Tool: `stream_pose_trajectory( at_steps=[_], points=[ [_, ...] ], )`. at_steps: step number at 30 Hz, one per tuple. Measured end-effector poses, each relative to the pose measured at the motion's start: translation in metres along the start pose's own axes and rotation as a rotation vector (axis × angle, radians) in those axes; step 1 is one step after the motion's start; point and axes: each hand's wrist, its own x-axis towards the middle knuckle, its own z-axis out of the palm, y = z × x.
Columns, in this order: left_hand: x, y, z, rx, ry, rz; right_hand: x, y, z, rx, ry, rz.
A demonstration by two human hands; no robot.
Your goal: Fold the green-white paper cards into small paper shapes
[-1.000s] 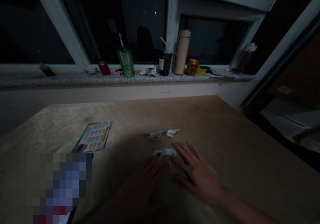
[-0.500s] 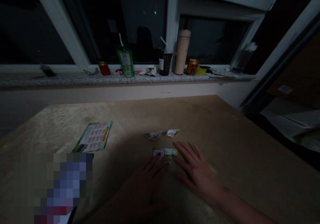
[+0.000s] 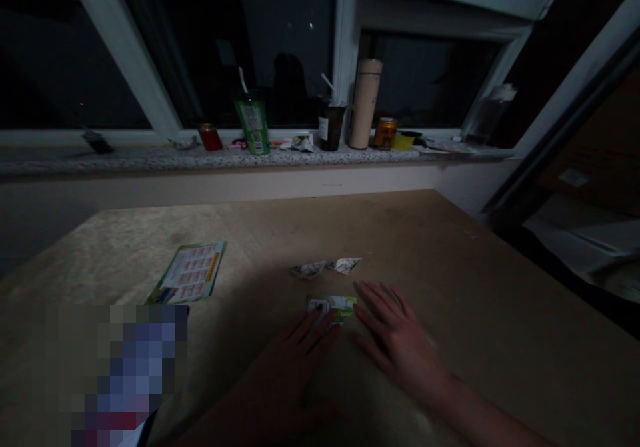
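A small green and white printed paper (image 3: 344,308) lies on the tabletop between my hands. My left hand (image 3: 285,360) rests flat, in dim light, with its fingertips over the left part of this paper. At the paper's right edge, my right hand (image 3: 393,330) has its fingers stretched out and spread on the table; whether a fingertip touches the paper I cannot tell. Just beyond them lie two small folded paper pieces, a left one (image 3: 309,270) and a right one (image 3: 345,265), side by side.
A printed calendar card (image 3: 193,270) lies to the left, above a pixelated object (image 3: 137,360) with a dark edge. Along the granite windowsill (image 3: 295,158) stand a green cup (image 3: 253,124), a dark cup with straw (image 3: 331,126), a pink flask (image 3: 366,104) and an orange can (image 3: 385,134).
The right end of the printed paper looks flatter and squarer, with yellow lettering showing. My right hand has shifted slightly right, while my left hand stays almost in place.
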Motion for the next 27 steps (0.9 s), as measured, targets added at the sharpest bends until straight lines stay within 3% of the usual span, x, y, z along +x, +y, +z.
stream_pose_trajectory(
  at_steps=[7,13,17,21,27],
  points=[
    [0.001,0.002,0.000,0.020,-0.048,-0.014,0.008,-0.005,-0.003,-0.053,0.002,-0.091],
    [0.000,0.003,-0.001,0.036,-0.023,-0.005,0.042,-0.010,-0.016,-0.086,-0.068,-0.191],
    [0.001,0.002,-0.002,0.048,-0.037,0.011,0.057,-0.006,-0.001,0.024,-0.083,-0.110],
    [0.002,0.001,-0.002,0.071,-0.029,0.030,0.055,-0.003,0.022,0.004,-0.149,-0.223],
    [0.003,0.000,0.000,0.101,0.014,0.064,0.051,-0.007,0.023,-0.074,-0.195,-0.247]
  ],
)
